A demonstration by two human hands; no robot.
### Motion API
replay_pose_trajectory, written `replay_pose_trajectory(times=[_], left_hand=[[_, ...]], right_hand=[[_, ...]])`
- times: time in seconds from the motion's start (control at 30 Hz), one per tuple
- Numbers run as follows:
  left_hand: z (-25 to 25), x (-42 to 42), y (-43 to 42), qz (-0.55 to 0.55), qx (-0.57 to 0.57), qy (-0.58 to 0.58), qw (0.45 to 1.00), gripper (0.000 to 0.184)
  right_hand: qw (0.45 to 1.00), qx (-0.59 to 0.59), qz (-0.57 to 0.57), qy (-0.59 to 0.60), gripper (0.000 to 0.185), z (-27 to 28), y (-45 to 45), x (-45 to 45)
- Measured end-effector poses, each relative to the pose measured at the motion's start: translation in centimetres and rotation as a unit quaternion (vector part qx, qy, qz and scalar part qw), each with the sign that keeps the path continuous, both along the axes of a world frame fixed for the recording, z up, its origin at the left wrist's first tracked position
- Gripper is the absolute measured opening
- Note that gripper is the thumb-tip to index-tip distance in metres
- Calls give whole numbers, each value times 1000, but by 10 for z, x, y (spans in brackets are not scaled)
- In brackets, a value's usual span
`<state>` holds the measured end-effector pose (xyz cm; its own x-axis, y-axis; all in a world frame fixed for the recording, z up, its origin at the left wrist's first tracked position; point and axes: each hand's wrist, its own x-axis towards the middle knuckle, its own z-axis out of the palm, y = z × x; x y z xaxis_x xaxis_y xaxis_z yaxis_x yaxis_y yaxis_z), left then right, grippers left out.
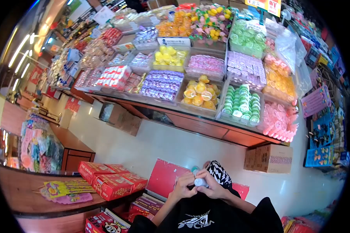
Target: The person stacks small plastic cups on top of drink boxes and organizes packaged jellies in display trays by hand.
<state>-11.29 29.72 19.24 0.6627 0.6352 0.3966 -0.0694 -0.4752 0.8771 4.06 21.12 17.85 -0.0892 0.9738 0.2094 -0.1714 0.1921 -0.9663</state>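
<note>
Container: left hand and right hand grip it, curled, well off display edge.

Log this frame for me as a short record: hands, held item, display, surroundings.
left hand: gripping a small pale-topped item
right hand: gripping the same item
item identity: too small to tell
display ahead: bins, including green-rimmed rounds
left counter: red boxes
floor, right: cardboard carton
</note>
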Motion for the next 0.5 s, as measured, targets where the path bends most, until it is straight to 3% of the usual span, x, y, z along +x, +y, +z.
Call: replay_pose_trajectory(times=[0.13, 0.5], left_hand=[[-7, 2, 16, -48, 6, 28, 998, 43], [-13, 56, 71, -123, -68, -6, 990, 40]], right_hand=[[997, -32, -60, 38, 34, -1, -2, -4], [994, -54, -44, 80, 37, 13, 39, 47]])
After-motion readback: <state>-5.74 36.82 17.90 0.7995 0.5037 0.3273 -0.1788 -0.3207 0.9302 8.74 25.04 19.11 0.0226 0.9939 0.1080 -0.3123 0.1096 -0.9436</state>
